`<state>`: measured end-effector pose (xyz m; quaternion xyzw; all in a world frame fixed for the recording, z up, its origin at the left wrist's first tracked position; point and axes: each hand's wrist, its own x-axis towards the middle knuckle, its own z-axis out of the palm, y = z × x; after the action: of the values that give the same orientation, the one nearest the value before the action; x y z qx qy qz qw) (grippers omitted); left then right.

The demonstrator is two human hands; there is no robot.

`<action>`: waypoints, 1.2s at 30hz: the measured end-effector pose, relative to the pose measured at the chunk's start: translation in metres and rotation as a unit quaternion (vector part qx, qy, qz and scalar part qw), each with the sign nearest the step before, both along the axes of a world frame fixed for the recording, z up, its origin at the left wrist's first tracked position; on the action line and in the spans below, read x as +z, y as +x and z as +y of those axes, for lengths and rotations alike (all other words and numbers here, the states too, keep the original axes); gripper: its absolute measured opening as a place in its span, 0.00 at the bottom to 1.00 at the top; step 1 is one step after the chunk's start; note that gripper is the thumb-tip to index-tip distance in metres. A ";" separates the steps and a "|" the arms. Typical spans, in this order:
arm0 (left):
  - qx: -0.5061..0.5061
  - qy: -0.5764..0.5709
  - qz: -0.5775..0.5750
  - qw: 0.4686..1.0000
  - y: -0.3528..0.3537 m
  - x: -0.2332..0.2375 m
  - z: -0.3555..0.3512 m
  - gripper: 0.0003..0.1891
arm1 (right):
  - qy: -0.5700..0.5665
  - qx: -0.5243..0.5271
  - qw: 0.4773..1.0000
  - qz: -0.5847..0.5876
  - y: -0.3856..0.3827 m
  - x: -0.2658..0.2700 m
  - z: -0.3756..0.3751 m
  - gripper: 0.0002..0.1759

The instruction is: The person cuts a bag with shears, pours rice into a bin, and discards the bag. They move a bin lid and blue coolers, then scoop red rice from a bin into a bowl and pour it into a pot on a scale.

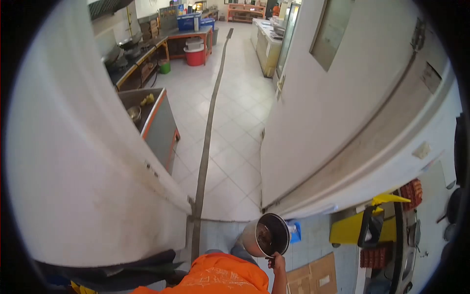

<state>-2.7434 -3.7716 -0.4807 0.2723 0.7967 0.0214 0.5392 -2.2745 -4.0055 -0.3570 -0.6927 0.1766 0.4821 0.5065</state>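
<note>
Head view: the pot (251,239) is gripped by the right hand (277,262), best kept level; the left hand can't be seen.

Pretty open down the middle, tbh: a long lane of floor (235,161) runs straight ahead. White panel (98,147) blocks the left, open door (338,103) the right. Pot (250,240) sticks out low at the gap. Further up, left surface (164,130) and right surface (268,55) hem it in. Yellow bin (343,229) and cardboard (306,281) crowd the near right.
</note>
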 end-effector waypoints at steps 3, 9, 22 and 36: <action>0.033 0.008 0.003 0.999 0.067 0.021 0.031 0.24 | 0.061 0.071 0.995 -0.039 0.079 0.009 0.094 0.15; 0.084 0.008 0.013 0.996 0.179 0.022 0.112 0.24 | 0.091 0.127 0.986 -0.052 0.222 0.061 0.343 0.15; 0.131 -0.038 0.010 0.991 0.399 0.004 0.456 0.25 | 0.058 0.191 0.980 -0.012 0.427 0.087 0.681 0.20; -0.002 0.068 0.041 0.997 0.658 0.074 0.958 0.24 | 0.036 0.112 0.993 0.000 0.682 0.029 1.032 0.18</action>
<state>-2.0851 -2.8138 -0.4065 0.3107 0.8144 0.0628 0.4860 -1.5929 -2.9732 -0.3285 -0.6896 0.0808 0.5416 0.4740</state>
